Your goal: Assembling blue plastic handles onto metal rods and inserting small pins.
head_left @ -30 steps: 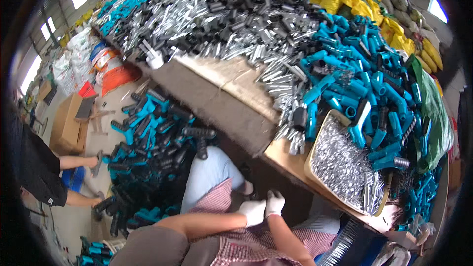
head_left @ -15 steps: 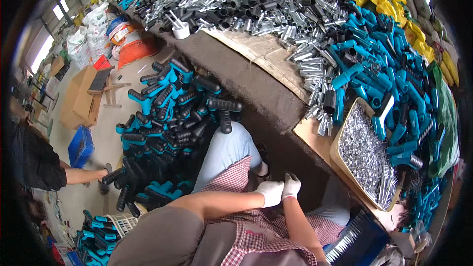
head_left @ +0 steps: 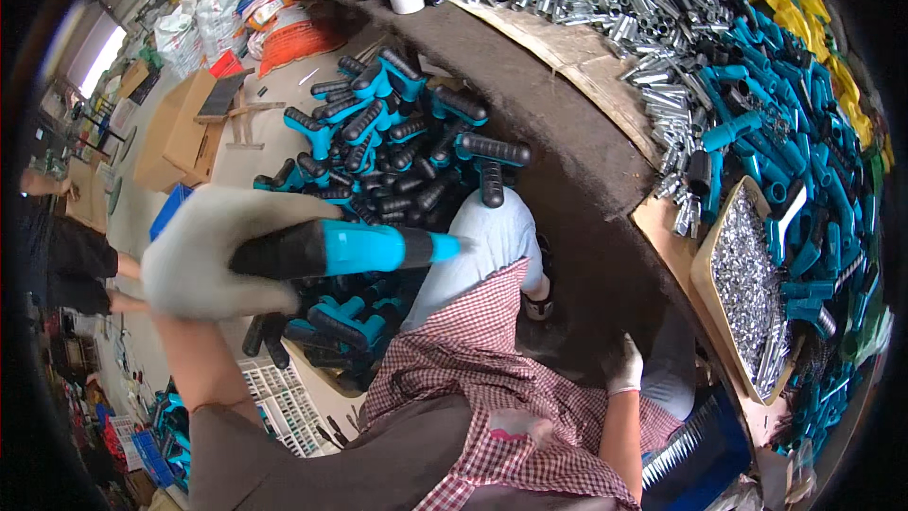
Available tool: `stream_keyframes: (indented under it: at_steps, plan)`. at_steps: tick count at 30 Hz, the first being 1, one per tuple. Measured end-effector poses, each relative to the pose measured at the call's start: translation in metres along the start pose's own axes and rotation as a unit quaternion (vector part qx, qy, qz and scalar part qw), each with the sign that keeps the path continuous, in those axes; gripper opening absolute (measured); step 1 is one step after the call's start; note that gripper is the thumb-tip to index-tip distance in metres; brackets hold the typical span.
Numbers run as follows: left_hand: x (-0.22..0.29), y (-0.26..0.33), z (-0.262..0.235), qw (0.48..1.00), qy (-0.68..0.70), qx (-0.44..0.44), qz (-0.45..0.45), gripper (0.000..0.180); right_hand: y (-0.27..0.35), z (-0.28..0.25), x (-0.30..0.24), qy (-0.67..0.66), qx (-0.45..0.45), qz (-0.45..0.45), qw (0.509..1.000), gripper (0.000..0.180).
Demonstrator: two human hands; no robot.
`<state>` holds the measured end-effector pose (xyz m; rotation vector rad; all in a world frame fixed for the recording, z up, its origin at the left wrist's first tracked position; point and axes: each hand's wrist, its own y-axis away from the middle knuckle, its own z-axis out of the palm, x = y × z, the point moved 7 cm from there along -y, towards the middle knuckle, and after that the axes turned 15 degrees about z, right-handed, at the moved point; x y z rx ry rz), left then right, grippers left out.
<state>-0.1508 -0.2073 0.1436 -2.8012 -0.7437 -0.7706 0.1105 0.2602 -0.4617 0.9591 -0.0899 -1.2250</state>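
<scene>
My left hand (head_left: 203, 260), in a white glove, is raised at the left and closed round the black grip of a black-and-teal handle (head_left: 364, 248). The handle's narrower teal end points right, toward my knee. Motion blurs the hand and that end. Lower down, beside my lap, my right hand (head_left: 624, 366) is gloved too, with its fingers partly stretched out and nothing visible in them. Beyond the left hand lies a heap of similar T-shaped black-and-teal handles (head_left: 378, 123). One of them, a black handle (head_left: 492, 156), stands out just past my knee.
On the bench to the right sits a tray of small shiny metal parts (head_left: 702, 270), beside piled teal tubes (head_left: 785, 151) and metal tubes (head_left: 676, 123). A white cup (head_left: 407, 2) stands at the bench edge. Cardboard box (head_left: 175, 142) and another person's legs (head_left: 123, 284) are at left.
My hands were together over my lap. The left has swung up and left and now holds a handle; the right has moved apart, slightly right. The view has shifted left.
</scene>
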Motion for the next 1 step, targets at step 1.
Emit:
stream_keyframes:
  at_steps: [1]
  plan:
    - [0.0000, 0.0069, -0.0105, 1.000, -0.001, 0.000, 0.005, 0.060, 0.0004, -0.0454, -0.0030, 0.264, 0.087, -0.067, 0.958, 0.058]
